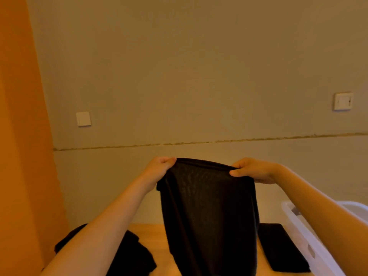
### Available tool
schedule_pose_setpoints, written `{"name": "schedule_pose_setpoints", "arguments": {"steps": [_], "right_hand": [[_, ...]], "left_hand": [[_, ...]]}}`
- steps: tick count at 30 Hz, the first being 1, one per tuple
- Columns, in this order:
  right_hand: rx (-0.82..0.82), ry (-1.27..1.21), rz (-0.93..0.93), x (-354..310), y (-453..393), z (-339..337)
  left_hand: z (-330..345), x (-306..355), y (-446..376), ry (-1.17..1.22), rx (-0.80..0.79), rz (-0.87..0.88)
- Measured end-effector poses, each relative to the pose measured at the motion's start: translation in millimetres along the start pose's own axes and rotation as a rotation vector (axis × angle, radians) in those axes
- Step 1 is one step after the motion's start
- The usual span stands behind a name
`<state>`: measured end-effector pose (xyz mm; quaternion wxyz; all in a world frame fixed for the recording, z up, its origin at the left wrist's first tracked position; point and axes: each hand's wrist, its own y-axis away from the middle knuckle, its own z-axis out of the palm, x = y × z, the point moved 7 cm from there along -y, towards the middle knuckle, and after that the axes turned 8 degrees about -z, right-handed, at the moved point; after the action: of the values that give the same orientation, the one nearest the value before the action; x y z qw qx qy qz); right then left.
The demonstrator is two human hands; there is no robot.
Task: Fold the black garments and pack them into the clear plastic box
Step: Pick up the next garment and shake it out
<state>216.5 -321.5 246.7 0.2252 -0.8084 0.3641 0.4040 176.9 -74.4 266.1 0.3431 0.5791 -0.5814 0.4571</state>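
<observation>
Your left hand (159, 168) and right hand (251, 171) pinch the top edge of a thin black fabric garment (209, 206), hanging below your fingers; the clear plastic box (310, 242) sits lower right.

Held garment (209, 206): black, with a faint mottled texture across the fabric. Loose pile (137, 253) at left: black. Folded piece (278, 248) at right: black. Box (310, 242): clear, whitish plastic. Tabletop (153, 234): light wood tone. Wall (179, 76): beige. Curtain (22, 136): orange. Wall switches (83, 118): white.
</observation>
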Motion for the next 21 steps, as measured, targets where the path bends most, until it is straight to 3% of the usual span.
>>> {"name": "schedule_pose_setpoints", "arguments": {"steps": [5,7,9,11,15,18,21], "right_hand": [[0.053,-0.066,0.058,22,16,-20],[0.045,-0.059,0.032,14,15,-17],[0.017,-0.034,0.003,2,9,-7],[0.005,0.000,-0.029,-16,-2,7],[0.066,0.079,-0.068,-43,-22,28],[0.078,0.032,0.011,-43,-23,35],[-0.025,-0.002,0.044,-33,-19,39]], "left_hand": [[-47,-39,-2,-0.083,0.120,-0.142],[-46,-46,-7,-0.345,0.092,-0.155],[-24,-32,-5,-0.492,0.036,-0.060],[15,-2,5,-0.365,-0.093,0.057],[84,35,18,-0.162,-0.336,0.103],[97,33,14,-0.115,-0.318,0.131],[95,24,8,-0.112,-0.277,0.150]]}}
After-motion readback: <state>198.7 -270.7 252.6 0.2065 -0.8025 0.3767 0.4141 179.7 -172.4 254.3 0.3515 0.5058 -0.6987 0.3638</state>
